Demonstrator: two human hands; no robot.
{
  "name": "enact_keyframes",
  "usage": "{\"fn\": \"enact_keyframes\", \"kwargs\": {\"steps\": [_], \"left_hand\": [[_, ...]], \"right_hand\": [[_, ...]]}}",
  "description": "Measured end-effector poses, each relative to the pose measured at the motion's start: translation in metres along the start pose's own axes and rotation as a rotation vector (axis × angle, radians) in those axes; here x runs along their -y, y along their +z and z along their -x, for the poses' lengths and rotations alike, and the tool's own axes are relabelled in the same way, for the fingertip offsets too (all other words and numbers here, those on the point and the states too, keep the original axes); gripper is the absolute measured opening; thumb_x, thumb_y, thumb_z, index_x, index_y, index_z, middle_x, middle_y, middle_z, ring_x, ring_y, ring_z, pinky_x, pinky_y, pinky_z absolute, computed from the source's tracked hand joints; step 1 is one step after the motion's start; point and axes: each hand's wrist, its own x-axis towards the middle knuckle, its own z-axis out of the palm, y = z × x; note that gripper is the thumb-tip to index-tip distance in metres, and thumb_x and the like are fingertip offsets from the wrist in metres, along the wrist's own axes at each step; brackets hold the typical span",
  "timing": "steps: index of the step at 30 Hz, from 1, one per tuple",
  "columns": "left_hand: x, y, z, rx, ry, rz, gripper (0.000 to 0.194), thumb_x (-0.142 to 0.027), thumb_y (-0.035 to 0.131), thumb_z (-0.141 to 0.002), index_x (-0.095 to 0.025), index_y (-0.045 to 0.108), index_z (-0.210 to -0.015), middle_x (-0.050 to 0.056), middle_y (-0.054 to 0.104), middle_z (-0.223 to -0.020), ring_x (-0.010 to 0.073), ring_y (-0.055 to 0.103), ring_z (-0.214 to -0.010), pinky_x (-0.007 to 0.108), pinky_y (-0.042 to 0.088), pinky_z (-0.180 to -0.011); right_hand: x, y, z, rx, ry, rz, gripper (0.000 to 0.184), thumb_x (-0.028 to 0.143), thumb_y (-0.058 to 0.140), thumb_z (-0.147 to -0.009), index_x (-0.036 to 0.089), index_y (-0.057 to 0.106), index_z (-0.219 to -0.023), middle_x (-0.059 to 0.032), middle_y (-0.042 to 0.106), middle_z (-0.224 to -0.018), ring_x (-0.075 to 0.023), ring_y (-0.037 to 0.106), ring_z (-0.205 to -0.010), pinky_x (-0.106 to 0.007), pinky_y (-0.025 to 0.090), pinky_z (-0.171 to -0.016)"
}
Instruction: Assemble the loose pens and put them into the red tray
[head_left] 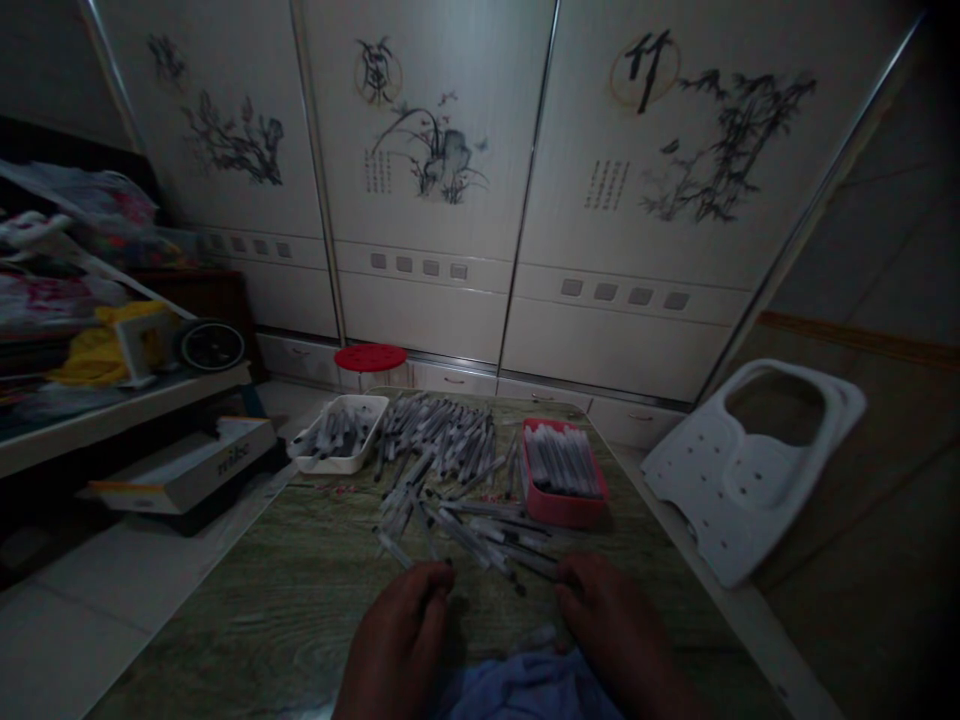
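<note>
A wide cream wardrobe (420,320) with ink-painted plants (one panel shows bamboo) spans the background of a dim room. Before it, a wood-patterned table (247,610) reaches from the wearer toward the doors. A white plastic seat (750,480) stands tilted beyond the table's right edge; a red stool (371,357) is past its far edge. On the table, a pink basket (564,510) sits by the right edge and a white tray (334,465) at the far left corner. Near the near edge, the left hand (401,635) and right hand (611,610) are apart, fingers curled; I cannot tell whether either grips anything. Smallest are the clear, dark-tipped pens (442,430): upright in the basket, jumbled in the tray, heaped between both, and scattered toward the hands. One pen (534,564) ends at the right fingertips.
</note>
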Motion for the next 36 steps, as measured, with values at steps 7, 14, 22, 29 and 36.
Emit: {"fn": "enact_keyframes", "kwargs": {"steps": [7,14,22,29,36], "left_hand": [[0.0,0.004,0.001,0.02,0.034,-0.049,0.029,-0.036,0.055,-0.096,-0.025,0.08,-0.109,0.011,0.082,-0.111,0.0305,0.076,-0.106,0.044,0.057,-0.096],[0.0,0.009,0.0,0.012,0.071,-0.083,0.029,-0.036,0.055,-0.096,-0.025,0.08,-0.106,0.01,0.083,-0.107,0.03,0.077,-0.103,0.043,0.059,-0.093],[-0.004,0.012,0.003,0.055,0.05,-0.082,0.032,-0.038,0.052,-0.098,-0.023,0.078,-0.109,0.011,0.082,-0.111,0.0302,0.076,-0.104,0.045,0.058,-0.095],[-0.002,0.012,0.005,0.064,0.047,-0.072,0.031,-0.036,0.053,-0.098,-0.024,0.078,-0.113,0.011,0.081,-0.114,0.0296,0.076,-0.107,0.044,0.058,-0.096],[-0.004,0.01,0.004,0.055,0.04,-0.031,0.029,-0.039,0.058,-0.097,-0.025,0.079,-0.11,0.01,0.082,-0.111,0.0297,0.075,-0.105,0.042,0.057,-0.095]], "right_hand": [[0.0,0.004,-0.002,0.001,0.017,-0.006,0.013,0.017,0.056,-0.092,0.022,0.066,-0.085,-0.0031,0.069,-0.091,-0.0217,0.065,-0.085,-0.031,0.035,-0.073],[0.002,0.005,-0.001,0.009,0.024,-0.025,0.012,0.015,0.058,-0.089,0.022,0.064,-0.082,-0.0018,0.069,-0.089,-0.0196,0.064,-0.082,-0.03,0.033,-0.07],[-0.004,0.007,-0.004,0.047,0.005,-0.035,0.012,0.017,0.058,-0.089,0.022,0.063,-0.079,-0.0021,0.069,-0.082,-0.0198,0.063,-0.078,-0.03,0.032,-0.066],[-0.005,0.004,-0.001,0.046,-0.052,-0.039,0.013,0.019,0.055,-0.093,0.023,0.061,-0.081,-0.0025,0.067,-0.085,-0.0213,0.061,-0.081,-0.031,0.036,-0.071],[-0.007,-0.013,0.004,0.036,-0.114,-0.105,0.016,0.022,0.048,-0.099,0.023,0.057,-0.085,-0.0024,0.064,-0.09,-0.0216,0.061,-0.085,-0.033,0.04,-0.075]]}}
